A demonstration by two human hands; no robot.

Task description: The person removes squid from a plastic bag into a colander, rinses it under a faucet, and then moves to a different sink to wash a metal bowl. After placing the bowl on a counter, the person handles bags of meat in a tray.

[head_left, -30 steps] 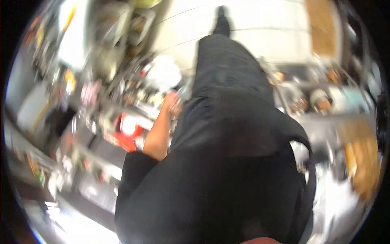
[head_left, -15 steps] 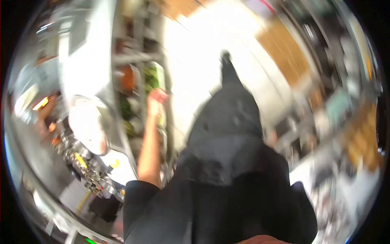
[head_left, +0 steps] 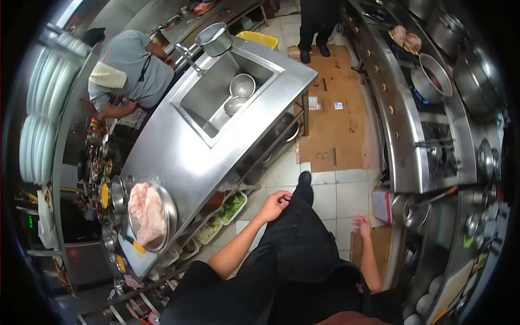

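My left hand [head_left: 274, 207] is in front of my dark trousers, its fingers curled closed; a small dark spot shows between them, too small to name. Lower right of it, beside a piece of cardboard, my right hand [head_left: 362, 223] hangs with its fingers apart and nothing in them. Pale raw meat [head_left: 147, 214] fills a metal bowl [head_left: 171, 208] on the steel counter at the left. Under the bowl's near edge lies a white cutting board [head_left: 138, 259] with a yellow-handled tool [head_left: 139, 247]. Trays of green leaves [head_left: 233, 206] stand below the counter, left of my left hand.
A sink [head_left: 197, 103] holds metal bowls, with a pot [head_left: 213, 39] at its rim. Cardboard [head_left: 333, 119] covers the tiles ahead. The stove [head_left: 401, 124] runs along the right, a pot [head_left: 431, 77] over a blue flame. One person [head_left: 130, 65] bends at the left; another [head_left: 319, 21] stands ahead.
The view has turned and sharpened from a blur, bringing the sink and stove into clear sight. My left hand is now nearer my legs, away from the green trays. My right hand now shows clearly.
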